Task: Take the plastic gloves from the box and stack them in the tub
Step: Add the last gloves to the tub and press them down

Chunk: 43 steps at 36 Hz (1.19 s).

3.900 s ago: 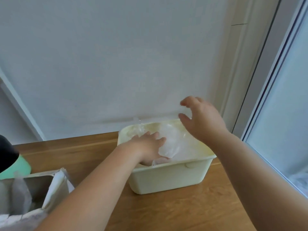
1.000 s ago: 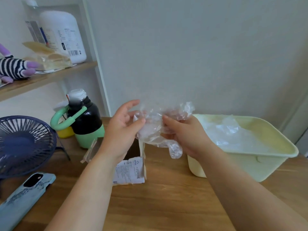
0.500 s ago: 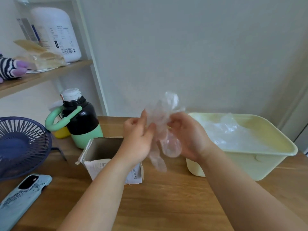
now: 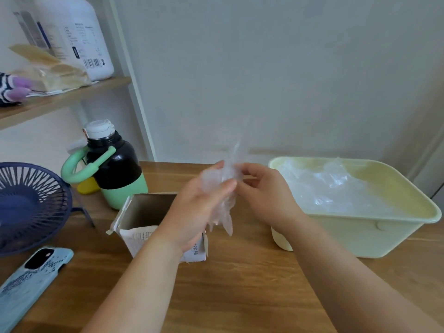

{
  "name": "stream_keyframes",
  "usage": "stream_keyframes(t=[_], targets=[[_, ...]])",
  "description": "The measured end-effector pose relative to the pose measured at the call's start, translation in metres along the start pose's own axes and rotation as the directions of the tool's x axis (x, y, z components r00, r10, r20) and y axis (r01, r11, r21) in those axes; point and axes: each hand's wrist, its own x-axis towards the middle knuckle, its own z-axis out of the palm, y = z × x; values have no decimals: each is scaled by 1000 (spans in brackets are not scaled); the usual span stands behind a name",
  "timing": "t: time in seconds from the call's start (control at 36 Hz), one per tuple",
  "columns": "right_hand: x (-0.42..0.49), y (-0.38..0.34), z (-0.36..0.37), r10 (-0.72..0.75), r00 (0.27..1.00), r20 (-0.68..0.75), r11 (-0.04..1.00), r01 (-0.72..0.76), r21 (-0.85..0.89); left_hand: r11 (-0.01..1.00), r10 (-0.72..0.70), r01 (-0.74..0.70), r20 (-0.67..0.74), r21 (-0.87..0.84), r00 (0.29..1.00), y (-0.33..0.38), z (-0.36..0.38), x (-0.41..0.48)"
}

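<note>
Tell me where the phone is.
The phone lies at the head view's lower left on the table, just in front of the blue fan.

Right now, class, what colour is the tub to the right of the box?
The tub is pale yellow-green, shown best in the head view.

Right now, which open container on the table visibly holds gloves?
The pale yellow tub on the right, with clear gloves piled inside; the cardboard box shows only bare inner walls.

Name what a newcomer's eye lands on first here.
The left hand and right hand pinch a crumpled clear plastic glove in mid-air at the centre, near the open box. At the right sits a pale yellow tub holding piled gloves; at the left stand a black-and-green bottle and a navy fan.
</note>
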Motion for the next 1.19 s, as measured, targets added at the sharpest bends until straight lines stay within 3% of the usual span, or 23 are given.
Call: stream_keyframes(t=[0.11, 0.17, 0.19, 0.28, 0.33, 0.42, 0.47, 0.56, 0.61, 0.67, 0.72, 0.78, 0.81, 0.83, 0.86, 0.89, 0.94, 1.0, 1.06, 1.11, 1.19], targets=[[5, 3, -1, 8, 999, -45, 1000, -7, 17, 1000, -7, 6, -121, -10, 993, 1, -4, 1], [7, 1, -2, 50, 999, -11, 975, -46, 218, 996, -29, 14, -173, -89, 985, 3, -7, 1], [7, -1, -3, 90, 996, 21, 915, -91, 392, 988, -48, 17, -205, -152, 978, 3, -10, 2], [11, -9, -12, 191, 973, 128, 565, -216, 796, 950, -73, -15, -268, -312, 961, 7, -16, 4], [15, -12, -17, 213, 960, 184, 391, -257, 884, 917, -113, -10, -285, -398, 952, 11, -15, 4], [13, -16, -23, 237, 944, 228, 339, -301, 891, 927, -173, 41, -329, -372, 928, 15, -14, 6], [8, -20, -27, 184, 948, 260, 370, -312, 875, 945, -196, 84, -342, -317, 919, 17, -11, 8], [6, -20, -28, 121, 962, 243, 604, -266, 752, 969, -170, 93, -342, -230, 924, 20, -6, 8], [9, -17, -27, 210, 968, 135, 707, -246, 663, 982, -174, 134, -356, -133, 918, 22, -6, 7], [10, -18, -28, 270, 963, 16, 737, -218, 639, 984, -162, 180, -396, 10, 904, 21, -8, 9], [11, -16, -30, 282, 959, -7, 722, -208, 660, 956, -48, 198, -547, 218, 836, 19, -15, 11], [12, -17, -34, 273, 962, 2, 730, -209, 650, 915, 216, 84, -657, 394, 723, 30, -16, 8], [13, -17, -35, 269, 963, 10, 733, -211, 647, 877, 336, 5, -620, 480, 710, 37, -15, 5], [13, -17, -37, 264, 964, 18, 729, -212, 651, 821, 414, -60, -519, 568, 748, 42, -14, 4], [14, -17, -39, 256, 966, 28, 723, -211, 658, 755, 408, -82, -370, 650, 834, 48, -9, 2], [14, -18, -40, 251, 967, 41, 721, -215, 658, 680, 315, -63, -214, 730, 925, 53, -3, 1], [14, -19, -43, 253, 965, 66, 738, -236, 632, 532, 118, -38, -30, 846, 993, 53, 5, 2], [14, -20, -45, 246, 964, 97, 757, -254, 602, 585, 166, -71, -33, 808, 986, 49, 8, 8], [15, -18, -47, 236, 964, 125, 763, -263, 590, 751, 216, -64, -153, 657, 964, 45, 9, 13], [15, -16, -50, 234, 962, 140, 782, -272, 560, 904, 127, -14, -237, 426, 963, 43, 8, 18], [13, -12, -56, 223, 960, 170, 810, -279, 515, 981, 23, 36, -295, 192, 955, 43, 1, 25]])
